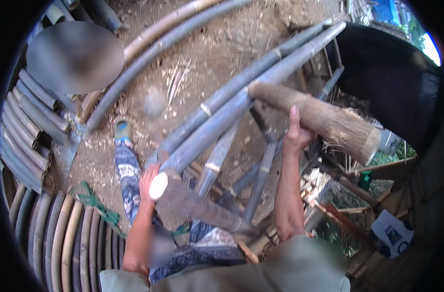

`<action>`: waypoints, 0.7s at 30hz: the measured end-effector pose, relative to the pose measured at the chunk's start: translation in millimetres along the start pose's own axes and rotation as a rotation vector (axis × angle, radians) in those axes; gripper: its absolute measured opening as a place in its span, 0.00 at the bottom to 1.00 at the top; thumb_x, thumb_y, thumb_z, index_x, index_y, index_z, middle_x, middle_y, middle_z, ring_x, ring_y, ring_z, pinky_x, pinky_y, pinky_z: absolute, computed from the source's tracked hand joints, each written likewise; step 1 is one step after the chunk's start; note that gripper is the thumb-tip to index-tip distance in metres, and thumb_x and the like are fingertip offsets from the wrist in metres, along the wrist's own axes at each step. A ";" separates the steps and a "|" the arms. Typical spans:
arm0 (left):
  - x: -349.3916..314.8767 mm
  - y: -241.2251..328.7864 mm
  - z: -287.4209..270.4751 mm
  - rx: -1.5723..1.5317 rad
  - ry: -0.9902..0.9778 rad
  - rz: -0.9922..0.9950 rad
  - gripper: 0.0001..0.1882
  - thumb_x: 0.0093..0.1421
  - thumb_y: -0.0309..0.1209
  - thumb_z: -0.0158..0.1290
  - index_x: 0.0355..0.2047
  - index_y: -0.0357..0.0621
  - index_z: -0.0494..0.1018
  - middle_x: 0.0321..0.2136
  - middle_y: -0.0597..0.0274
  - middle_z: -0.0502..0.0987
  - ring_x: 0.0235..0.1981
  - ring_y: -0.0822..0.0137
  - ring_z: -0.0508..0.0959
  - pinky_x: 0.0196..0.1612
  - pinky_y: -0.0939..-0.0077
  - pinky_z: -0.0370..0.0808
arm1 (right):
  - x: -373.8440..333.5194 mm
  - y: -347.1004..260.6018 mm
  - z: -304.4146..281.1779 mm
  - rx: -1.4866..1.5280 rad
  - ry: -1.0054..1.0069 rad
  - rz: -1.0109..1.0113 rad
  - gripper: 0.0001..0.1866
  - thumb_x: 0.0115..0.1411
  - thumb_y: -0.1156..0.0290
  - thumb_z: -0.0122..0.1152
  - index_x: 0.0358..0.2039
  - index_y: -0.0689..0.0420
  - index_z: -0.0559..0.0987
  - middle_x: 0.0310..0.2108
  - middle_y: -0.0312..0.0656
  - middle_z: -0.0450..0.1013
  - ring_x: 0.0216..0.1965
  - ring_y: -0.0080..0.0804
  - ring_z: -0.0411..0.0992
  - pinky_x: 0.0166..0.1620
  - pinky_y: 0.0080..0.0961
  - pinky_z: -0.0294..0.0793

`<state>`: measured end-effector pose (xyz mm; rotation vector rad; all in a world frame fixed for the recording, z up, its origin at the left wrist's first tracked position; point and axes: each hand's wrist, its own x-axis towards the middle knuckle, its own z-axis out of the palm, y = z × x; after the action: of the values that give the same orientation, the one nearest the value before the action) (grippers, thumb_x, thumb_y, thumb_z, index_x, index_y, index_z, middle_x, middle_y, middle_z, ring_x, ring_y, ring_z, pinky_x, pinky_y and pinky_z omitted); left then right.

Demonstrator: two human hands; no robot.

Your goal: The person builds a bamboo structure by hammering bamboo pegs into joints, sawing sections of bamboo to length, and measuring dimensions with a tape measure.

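Note:
My right hand (298, 132) is closed around a short, thick wooden club (324, 114), its thumb lying up along the near side. The club's broad end is frayed and points right; its narrower end overlaps a bamboo pole. Two long grey bamboo poles (222, 108) slant from the upper right down toward me, side by side. My left hand (150, 181) grips the near end of the bamboo, its fingertips partly hidden. Just beside it is the pale cut end of a thick round post (197, 203), which slopes down to the right.
Bamboo lengths (68, 228) lie in rows at the lower left, with split pieces (29, 129) stacked above. Long curved poles (168, 41) rest on the dirt ground (231, 29). Supporting poles (266, 170) stand under the work. Dark sheeting (392, 82) hangs at the right.

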<state>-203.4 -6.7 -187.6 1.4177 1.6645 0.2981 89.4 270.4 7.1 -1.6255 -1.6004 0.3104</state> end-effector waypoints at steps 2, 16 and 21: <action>-10.8 0.8 2.3 0.009 -0.013 -0.052 0.24 0.56 0.36 0.49 0.54 0.45 0.68 0.49 0.51 0.74 0.55 0.52 0.70 0.57 0.60 0.65 | 5.7 -16.3 -4.7 0.147 0.019 0.133 0.33 0.51 0.73 0.67 0.55 0.70 0.65 0.54 0.51 0.67 0.55 0.40 0.66 0.62 0.33 0.58; -13.4 -3.0 5.5 0.056 0.020 -0.065 0.23 0.55 0.37 0.50 0.51 0.50 0.70 0.45 0.56 0.75 0.55 0.55 0.69 0.58 0.59 0.63 | 8.5 -55.2 -52.2 0.394 0.108 0.118 0.34 0.54 0.72 0.65 0.58 0.70 0.63 0.56 0.53 0.64 0.56 0.42 0.66 0.62 0.35 0.60; -12.0 -26.3 28.3 0.133 -0.002 -0.046 0.23 0.55 0.38 0.50 0.52 0.49 0.70 0.47 0.56 0.74 0.55 0.56 0.69 0.59 0.57 0.62 | -14.6 17.5 -9.7 -0.011 0.047 -0.036 0.40 0.52 0.70 0.68 0.60 0.70 0.58 0.60 0.57 0.58 0.61 0.44 0.60 0.65 0.36 0.54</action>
<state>-200.6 -35.5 -215.8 1.4735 1.7395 0.1624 106.2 255.9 -3.9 -1.5987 -1.5967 0.2438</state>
